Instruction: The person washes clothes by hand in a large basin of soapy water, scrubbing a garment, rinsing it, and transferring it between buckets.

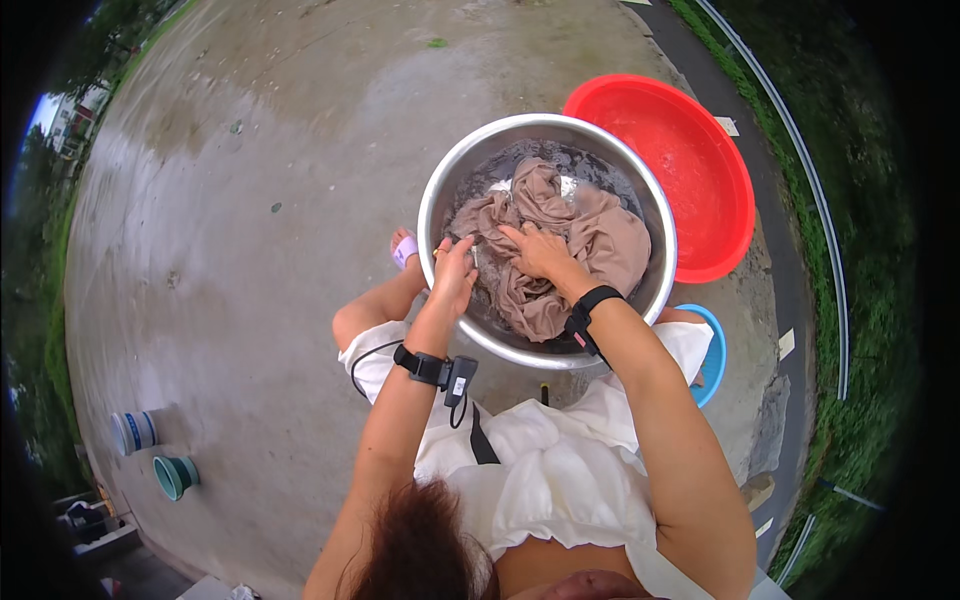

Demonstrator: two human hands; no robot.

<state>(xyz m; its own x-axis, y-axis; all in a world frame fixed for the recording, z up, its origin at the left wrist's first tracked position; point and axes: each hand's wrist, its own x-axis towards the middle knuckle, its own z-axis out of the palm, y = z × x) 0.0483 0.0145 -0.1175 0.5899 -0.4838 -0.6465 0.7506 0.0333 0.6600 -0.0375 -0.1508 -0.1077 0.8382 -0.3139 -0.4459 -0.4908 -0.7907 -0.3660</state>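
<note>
A large round metal basin (pixel 435 180) stands before me, with water and a bunched brownish-pink cloth (pixel 611 232) in it. My right hand (pixel 540 251) lies on the middle of the cloth, its fingers spread over the folds; whether it pinches any fabric cannot be told. At the basin's left inner side is my left hand (pixel 454 274), its fingers apart and slightly curled, just left of the cloth, with nothing visible in it. Parts of the cloth rise above the water, and the rest is wet and folded.
A red plastic basin (pixel 731 217) with water touches or sits close behind the metal one at the upper right. Below it is a blue plastic basin (pixel 718 352), partly hidden by my leg. A white-and-blue bucket (pixel 135 433) and a green pot (pixel 175 478) stand far left on the wet concrete.
</note>
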